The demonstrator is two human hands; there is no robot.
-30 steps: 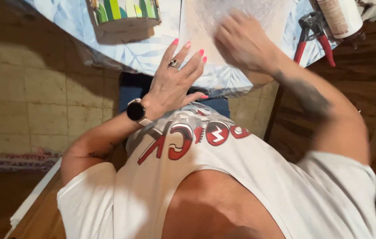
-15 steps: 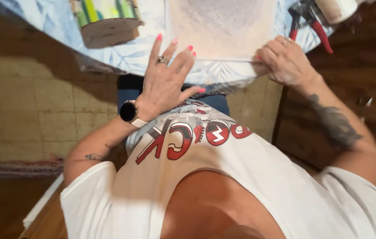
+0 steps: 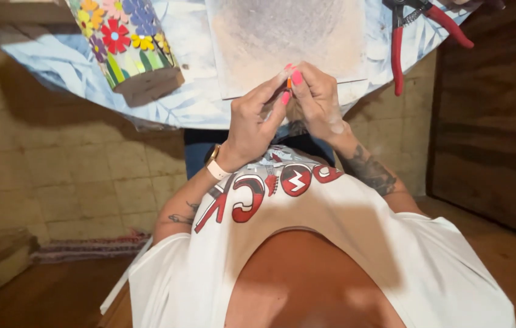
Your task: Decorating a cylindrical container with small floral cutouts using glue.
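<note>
My left hand [image 3: 255,118] and my right hand [image 3: 318,100] meet at the near edge of the table, fingertips pinched together. Between them they hold a small orange piece [image 3: 289,81], only a sliver of which shows. Just beyond the fingers lies a pale square board [image 3: 282,36] dusted with grey powder. A watch with a light strap sits on my left wrist.
A vase covered in a colourful flower mosaic [image 3: 127,45] lies tilted on the blue leaf-patterned tablecloth [image 3: 191,106] at the left. Red-handled nippers [image 3: 400,42] rest at the table's right. A dark wooden panel stands on the right, tiled floor below.
Both hands have come together from apart. The left hand was spread flat with open fingers, the right was at the board's right edge; now both pinch the small orange piece.
</note>
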